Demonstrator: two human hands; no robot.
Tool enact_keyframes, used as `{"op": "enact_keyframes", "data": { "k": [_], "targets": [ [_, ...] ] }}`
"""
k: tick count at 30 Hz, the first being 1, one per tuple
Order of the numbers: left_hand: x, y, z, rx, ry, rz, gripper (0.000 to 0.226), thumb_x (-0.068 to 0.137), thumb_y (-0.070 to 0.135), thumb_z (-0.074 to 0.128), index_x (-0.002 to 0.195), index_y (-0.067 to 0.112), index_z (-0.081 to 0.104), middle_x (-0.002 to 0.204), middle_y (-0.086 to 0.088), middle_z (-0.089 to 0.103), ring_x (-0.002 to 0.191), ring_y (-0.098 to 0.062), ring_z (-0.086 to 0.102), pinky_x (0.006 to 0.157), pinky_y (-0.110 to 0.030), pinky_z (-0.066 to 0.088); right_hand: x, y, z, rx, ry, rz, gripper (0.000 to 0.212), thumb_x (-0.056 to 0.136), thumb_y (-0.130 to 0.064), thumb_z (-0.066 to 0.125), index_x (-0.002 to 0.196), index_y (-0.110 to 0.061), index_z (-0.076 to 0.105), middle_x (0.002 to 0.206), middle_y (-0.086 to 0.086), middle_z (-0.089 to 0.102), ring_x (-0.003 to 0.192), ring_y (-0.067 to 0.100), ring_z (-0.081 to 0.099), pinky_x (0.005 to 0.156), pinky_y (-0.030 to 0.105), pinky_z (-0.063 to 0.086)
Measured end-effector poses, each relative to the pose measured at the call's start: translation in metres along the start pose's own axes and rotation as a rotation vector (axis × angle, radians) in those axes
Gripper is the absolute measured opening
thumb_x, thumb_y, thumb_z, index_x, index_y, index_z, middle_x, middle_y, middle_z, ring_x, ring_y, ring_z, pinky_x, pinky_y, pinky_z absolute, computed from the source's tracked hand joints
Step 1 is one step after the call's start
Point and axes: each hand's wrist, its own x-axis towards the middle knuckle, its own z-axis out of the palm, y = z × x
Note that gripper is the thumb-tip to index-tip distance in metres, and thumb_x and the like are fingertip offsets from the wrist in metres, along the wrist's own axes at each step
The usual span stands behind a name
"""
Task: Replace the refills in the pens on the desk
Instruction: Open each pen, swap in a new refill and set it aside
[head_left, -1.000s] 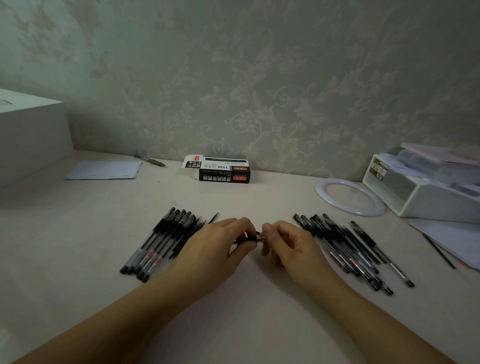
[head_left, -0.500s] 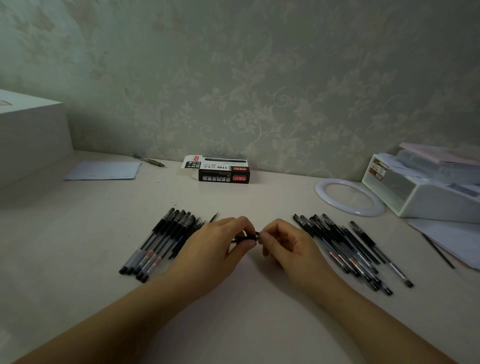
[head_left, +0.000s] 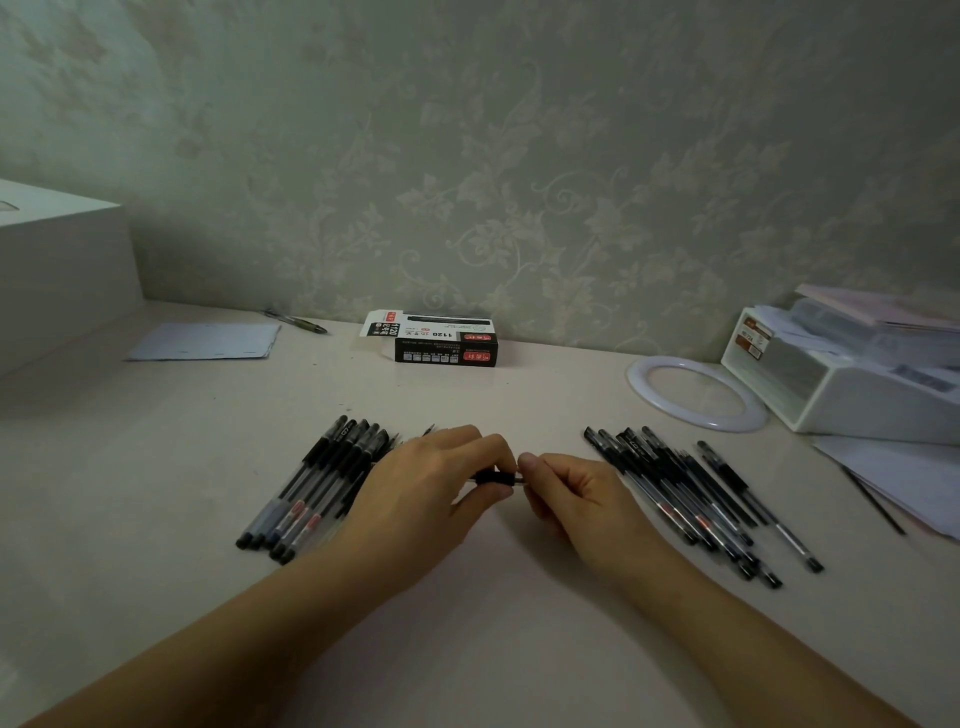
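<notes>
Both hands, left (head_left: 415, 499) and right (head_left: 576, 493), still pinch the pen (head_left: 496, 476), now closer together.

I see a dim, greenish, evenly lit scene with soft shadows under my forearms; the pale glossy desk (head_left: 519, 649) shows faint sheen, and wide-angle bending warps the edges.

On the tabletop (head_left: 156, 467) we find one pen group (head_left: 322, 483) left, another pen group (head_left: 685, 499) right, and the pen box (head_left: 441, 343) far centre.
</notes>
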Motion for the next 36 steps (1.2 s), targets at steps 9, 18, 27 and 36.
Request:
{"op": "enact_keyframes", "data": {
  "k": [9, 18, 27, 36],
  "targets": [
    [0.002, 0.002, -0.003, 0.034, 0.058, 0.029, 0.006, 0.084, 0.023, 0.072, 0.086, 0.023, 0.066, 0.080, 0.012, 0.060, 0.063, -0.003, 0.039, 0.059, -0.016, 0.032, -0.003, -0.007, 0.000, 0.046, 0.001, -0.004, 0.050, 0.093, -0.048, 0.048, 0.059, -0.012, 0.050, 0.050, -0.008, 0.043, 0.048, 0.005, 0.037, 0.049, 0.014, 0.031],
    [0.000, -0.007, 0.004, 0.007, 0.084, -0.141, 0.004, 0.089, 0.031, 0.063, 0.093, 0.030, 0.063, 0.079, 0.020, 0.050, 0.064, 0.008, 0.047, 0.055, -0.007, 0.026, -0.003, -0.002, -0.003, -0.385, 0.294, -0.136, 0.022, 0.097, -0.028, 0.057, 0.117, -0.023, 0.064, 0.104, -0.012, 0.055, 0.084, 0.005, 0.053, 0.075, 0.017, 0.045],
    [-0.001, -0.018, 0.007, 0.050, -0.023, -0.209, 0.025, 0.098, 0.029, 0.047, 0.116, 0.036, 0.062, 0.094, 0.010, 0.058, 0.084, -0.012, 0.055, 0.072, -0.032, 0.047, -0.001, 0.006, -0.002, -0.498, 0.122, -0.095, 0.008, 0.093, -0.016, 0.062, 0.093, -0.023, 0.066, 0.094, -0.014, 0.059, 0.094, 0.011, 0.055, 0.082, 0.021, 0.046],
    [0.000, -0.013, 0.005, 0.032, -0.079, -0.131, 0.024, 0.098, 0.028, 0.048, 0.117, 0.034, 0.063, 0.095, 0.009, 0.058, 0.080, -0.008, 0.050, 0.072, -0.025, 0.043, -0.003, -0.004, -0.001, -0.295, 0.127, -0.146, 0.009, 0.093, -0.009, 0.062, 0.090, -0.017, 0.063, 0.090, -0.011, 0.063, 0.084, 0.007, 0.060, 0.071, 0.016, 0.046]
  ]
}}
